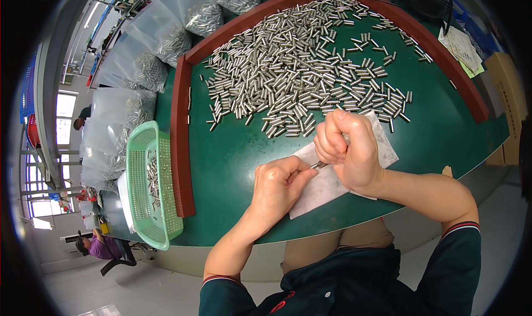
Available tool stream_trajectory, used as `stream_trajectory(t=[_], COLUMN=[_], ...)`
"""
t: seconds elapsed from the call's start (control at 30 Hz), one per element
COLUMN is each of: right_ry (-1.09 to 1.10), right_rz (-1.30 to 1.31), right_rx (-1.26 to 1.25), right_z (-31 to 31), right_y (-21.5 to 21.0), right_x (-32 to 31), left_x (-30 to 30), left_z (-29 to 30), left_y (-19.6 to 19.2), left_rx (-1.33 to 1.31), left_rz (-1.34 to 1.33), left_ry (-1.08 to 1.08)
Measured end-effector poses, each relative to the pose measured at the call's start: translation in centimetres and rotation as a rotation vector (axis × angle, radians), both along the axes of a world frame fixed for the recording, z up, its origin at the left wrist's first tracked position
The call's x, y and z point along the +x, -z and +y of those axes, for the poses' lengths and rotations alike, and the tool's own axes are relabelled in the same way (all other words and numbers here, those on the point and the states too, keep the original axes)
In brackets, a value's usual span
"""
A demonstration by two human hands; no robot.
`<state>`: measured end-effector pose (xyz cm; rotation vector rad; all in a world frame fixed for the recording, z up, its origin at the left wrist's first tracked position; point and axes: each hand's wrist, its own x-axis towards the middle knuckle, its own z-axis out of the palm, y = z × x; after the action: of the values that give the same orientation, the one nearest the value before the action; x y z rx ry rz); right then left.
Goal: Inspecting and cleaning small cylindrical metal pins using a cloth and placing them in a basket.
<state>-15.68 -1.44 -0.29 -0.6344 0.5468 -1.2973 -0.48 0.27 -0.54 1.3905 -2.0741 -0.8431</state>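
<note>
Over the near part of the green table, my left hand [280, 186] pinches a small shiny metal pin [318, 165] between thumb and fingertips. My right hand [350, 150] is curled into a fist just beside it, at the pin's other end. What that fist holds, if anything, is hidden by the fingers. Beneath both hands lies a smudged white cloth or sheet [318, 197]. Beyond them spreads a large heap of short silvery metal pins [288, 67], loose on the table.
A dark red wooden rail [182, 139] borders the table [221, 166]. To the left stands a green mesh basket [136, 205] with some pins; clear bags of pins [147, 67] line up behind. A black fan [426, 0], papers [460, 47] and a cardboard box [505, 89] are at right.
</note>
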Motion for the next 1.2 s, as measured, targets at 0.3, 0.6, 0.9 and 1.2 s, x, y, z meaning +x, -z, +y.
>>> stream_trajectory(t=[0.3,0.6,0.9,1.2], right_ry=[0.024,0.028,-0.032,-0.035], right_rz=[0.136,0.215,0.099,0.097], right_rx=[-0.121,-0.144,-0.065,-0.053], right_z=[0.1,0.2,0.2,-0.2], right_y=[0.2,0.1,0.2,-0.1], right_x=[0.5,0.6,0.4,0.3], left_x=[0.0,0.8,2.9,2.7], left_z=[-0.6,-0.8,-2.3,-2.5], left_y=[-0.1,-0.7,0.7,0.3], left_rx=[0.064,0.172,0.9,0.911], left_rz=[0.003,0.117,1.006,1.017], left_ry=[0.026,-0.016,-0.002,-0.018])
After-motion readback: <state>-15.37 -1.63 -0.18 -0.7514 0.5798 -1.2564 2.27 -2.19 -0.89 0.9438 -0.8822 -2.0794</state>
